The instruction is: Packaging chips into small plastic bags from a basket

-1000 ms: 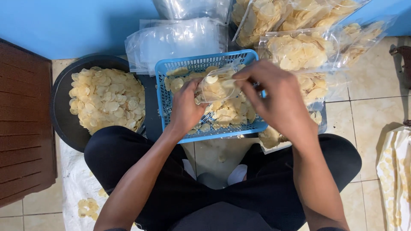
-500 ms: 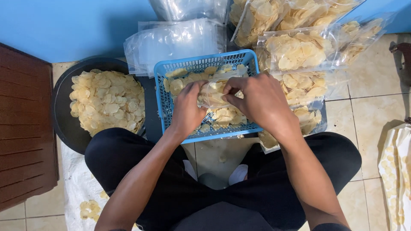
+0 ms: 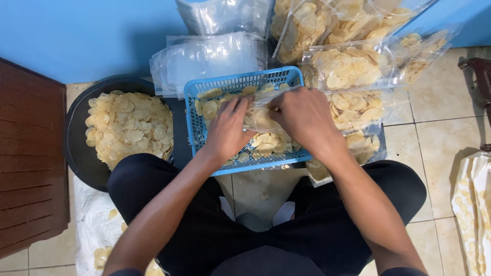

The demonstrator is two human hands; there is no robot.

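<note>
Over a blue plastic basket (image 3: pixel 193 118) of pale yellow chips, both my hands grip a small clear plastic bag (image 3: pixel 262 116) partly filled with chips. My left hand (image 3: pixel 228 128) pinches the bag's left side. My right hand (image 3: pixel 302 116) holds its right side, fingers curled over the top. The bag lies low between them, just above the loose chips (image 3: pixel 266 142) in the basket.
A black round pan (image 3: pixel 76 153) heaped with chips sits at the left. Empty clear bags (image 3: pixel 207 56) lie behind the basket. Several filled chip bags (image 3: pixel 353 64) are stacked at the right. A brown wooden panel (image 3: pixel 28 158) stands far left; a white sack (image 3: pixel 473 204) far right.
My right hand came down and left from above the basket's rim onto the bag. The bag dropped lower into the basket, and both hands closed in on it.
</note>
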